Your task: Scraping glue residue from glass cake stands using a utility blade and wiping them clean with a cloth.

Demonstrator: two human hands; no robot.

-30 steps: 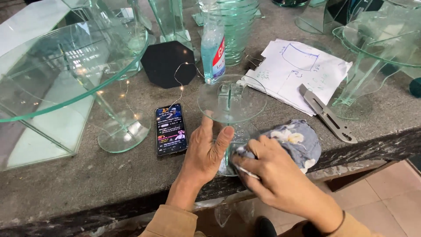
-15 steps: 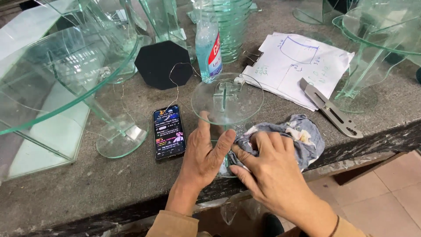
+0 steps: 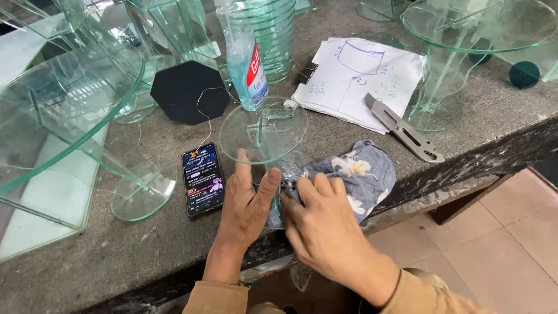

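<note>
Left hand: your left hand (image 3: 247, 203) lies flat near the bench edge, fingers spread and open, fingertips touching the rim of the small glass stand (image 3: 264, 132); it clasps nothing.
Right hand: your right hand (image 3: 322, 224) is curled onto the floral cloth (image 3: 351, 171), fingers bent and pressing the cloth against the lower glass beside the left thumb. Whether the fingers pinch the cloth or only push it, you probably cannot tell from here.
Glass stand: 1 round clear disc on an upright clear pillar, just beyond both hands, near the bench's front edge. Judge it stiff, brittle and fairly light, slick where wet, with hard edges. Hold it by the pillar or under the disc rim, never by a single edge point.
Cloth: soft, limp, bunched; it gives grip on smooth glass.
Phone: a lit phone (image 3: 203, 179) lies flat just left of your left hand.
Spray bottle: a clear spray bottle (image 3: 249, 70) stands behind the disc, nearly touching it.
Paper and scraper: a sketched paper sheet (image 3: 363, 81) lies farther right, a metal scraper (image 3: 404, 128) at its near corner.
Bench: the grey stone bench (image 3: 104, 256) carries more glass stands at the back.
</note>
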